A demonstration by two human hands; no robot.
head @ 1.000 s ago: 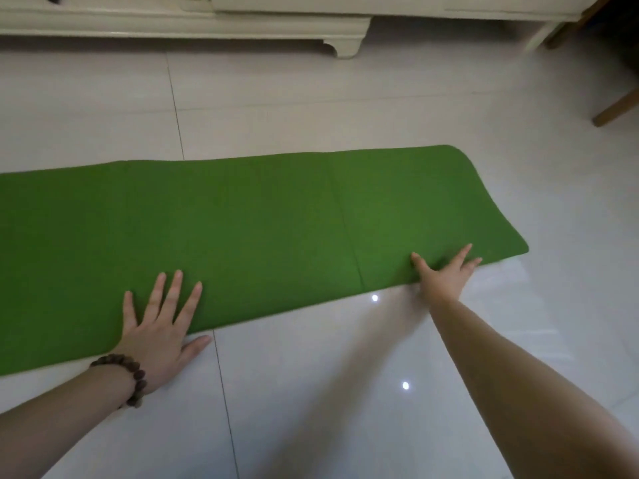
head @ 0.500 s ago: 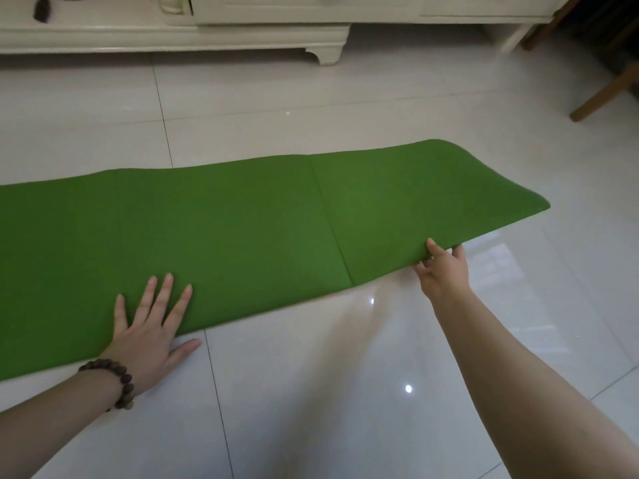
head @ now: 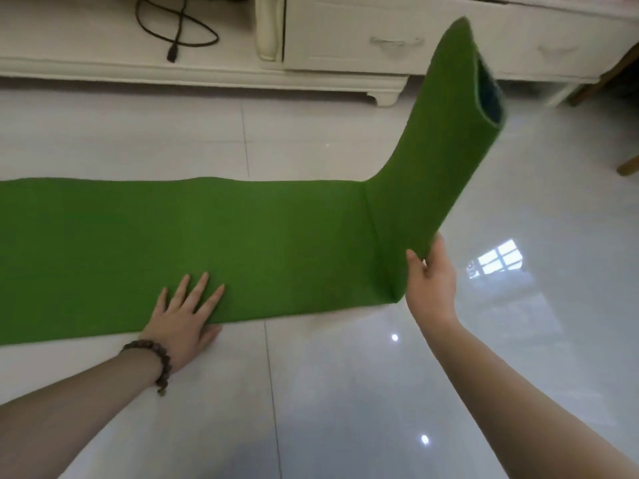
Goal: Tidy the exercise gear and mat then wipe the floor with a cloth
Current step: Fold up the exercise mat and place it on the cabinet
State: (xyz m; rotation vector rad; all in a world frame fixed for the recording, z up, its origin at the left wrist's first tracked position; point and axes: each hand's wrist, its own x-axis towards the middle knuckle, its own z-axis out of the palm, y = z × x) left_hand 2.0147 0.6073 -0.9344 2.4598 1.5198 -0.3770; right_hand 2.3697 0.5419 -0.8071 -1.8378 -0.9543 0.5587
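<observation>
On the floor: a green mat (head: 214, 243) lies flat on pale glossy floor tiles (head: 345, 392), its long axis running left to right, its left end cut off by the frame edge.
Mat's right end: folded up at a crease, this section stands nearly upright and leans to the right, pointing toward the cabinet; its top shows a darker underside.
Left hand (head: 183, 316): fingers straight and spread, palm pressing flat on the mat's near edge, heel of the hand on the tile.
Right hand (head: 430, 281): thumb and fingers pinch the near edge of the raised section, holding it off the floor.
Wrist: a dark beaded bracelet (head: 157, 361) on the left arm.
Far edge of the floor: a cream cabinet (head: 345, 53) with drawers, a black cable (head: 173, 29) on its low shelf.
</observation>
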